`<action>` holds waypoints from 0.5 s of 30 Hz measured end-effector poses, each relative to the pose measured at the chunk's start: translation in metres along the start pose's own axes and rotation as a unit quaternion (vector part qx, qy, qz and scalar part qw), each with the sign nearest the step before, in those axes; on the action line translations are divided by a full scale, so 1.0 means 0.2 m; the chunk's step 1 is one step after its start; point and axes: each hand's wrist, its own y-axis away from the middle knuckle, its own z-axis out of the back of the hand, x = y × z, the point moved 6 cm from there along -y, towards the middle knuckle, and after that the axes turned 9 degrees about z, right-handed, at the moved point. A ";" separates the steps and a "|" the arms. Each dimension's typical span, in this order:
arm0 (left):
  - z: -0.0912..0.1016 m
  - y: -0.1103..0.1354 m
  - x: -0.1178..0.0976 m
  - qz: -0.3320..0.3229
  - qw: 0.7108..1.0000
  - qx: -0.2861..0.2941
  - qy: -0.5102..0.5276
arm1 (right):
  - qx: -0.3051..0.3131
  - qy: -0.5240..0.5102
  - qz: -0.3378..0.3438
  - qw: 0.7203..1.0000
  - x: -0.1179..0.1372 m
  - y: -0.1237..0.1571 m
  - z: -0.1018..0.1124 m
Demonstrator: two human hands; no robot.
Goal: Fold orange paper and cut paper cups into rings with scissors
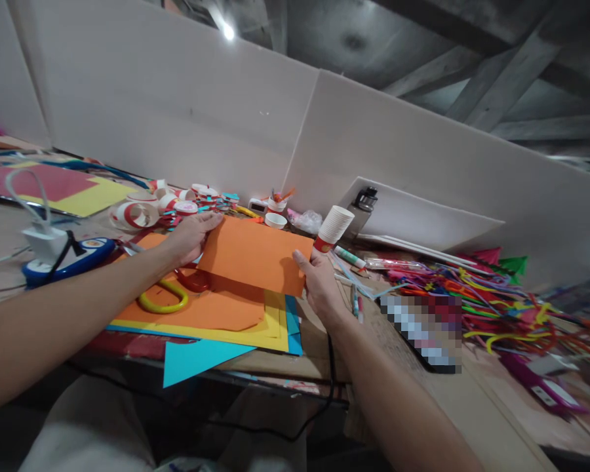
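Both of my hands hold a sheet of orange paper (255,254) just above a stack of paper on the table. My left hand (191,236) grips its far left corner, fingers closed over the edge. My right hand (321,286) pinches its near right corner, thumb on top. Under the sheet lie more orange paper (216,308), yellow paper (275,324) and blue paper (196,360). Scissors with yellow and red handles (170,296) rest on the stack, partly hidden by the held sheet.
A paper cup (334,226) stands behind my right hand. Paper rings and red scraps (162,206) lie at the back. A white charger on a blue device (54,252) sits left. Coloured pipe cleaners (491,298) cover the right. White boards (177,111) wall the table.
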 end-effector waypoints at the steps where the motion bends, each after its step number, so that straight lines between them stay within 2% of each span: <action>1: 0.00 0.00 0.00 0.000 1.000 0.001 -0.001 | 0.011 -0.008 -0.022 1.000 -0.01 0.00 -0.01; 3: 0.00 0.00 -0.01 0.000 1.000 -0.004 -0.003 | 0.020 -0.015 -0.064 0.998 -0.03 0.01 -0.02; 5: 0.01 0.00 -0.01 -0.002 1.000 -0.017 0.005 | 0.012 -0.015 -0.073 0.997 -0.04 0.01 -0.01; 10: 0.02 -0.01 -0.01 -0.001 0.999 -0.029 0.021 | -0.010 0.004 -0.021 1.000 -0.01 0.00 0.00; 15: 0.01 0.00 0.00 0.036 0.998 -0.002 0.050 | -0.011 0.026 -0.006 1.000 -0.01 0.00 0.01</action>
